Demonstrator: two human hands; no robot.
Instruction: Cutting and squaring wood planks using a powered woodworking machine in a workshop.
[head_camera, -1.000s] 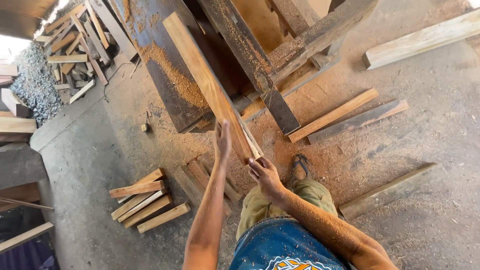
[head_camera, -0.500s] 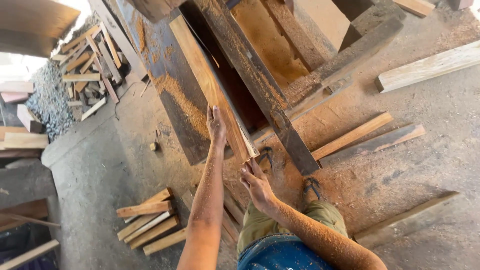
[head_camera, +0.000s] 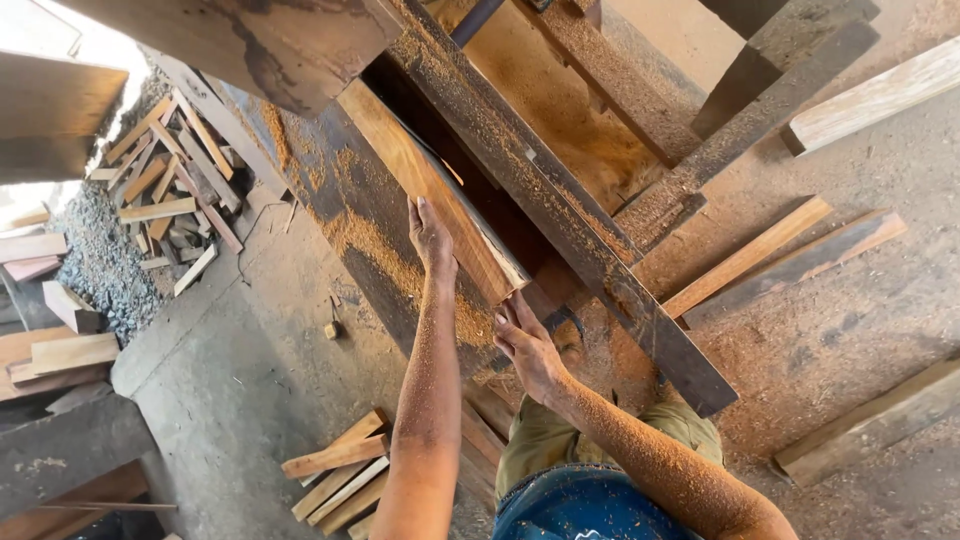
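Your left hand (head_camera: 432, 236) is extended forward on a straight arm, palm laid flat against the left face of the long wooden plank (head_camera: 430, 190), fingers together and pointing up along it. It presses the side and does not wrap around the plank. Your right hand (head_camera: 527, 345) is drawn in closer to your body, elbow bent, fingers set against the near cut end of that plank; whether they curl under the end or merely push on it cannot be told from this angle. Both forearms are dusted with sawdust.

The plank lies lengthwise on the dark, sawdust-covered saw bench (head_camera: 350, 230), running away from you, just beside a long dark timber rail (head_camera: 600, 260) on its right. A small stack of short offcuts (head_camera: 335, 475) lies on the concrete floor (head_camera: 230, 380) beside your left arm. A larger pile of scrap boards (head_camera: 165, 185) sits well apart at upper left. Two loose boards (head_camera: 780, 255) lie on the sawdust to the right.
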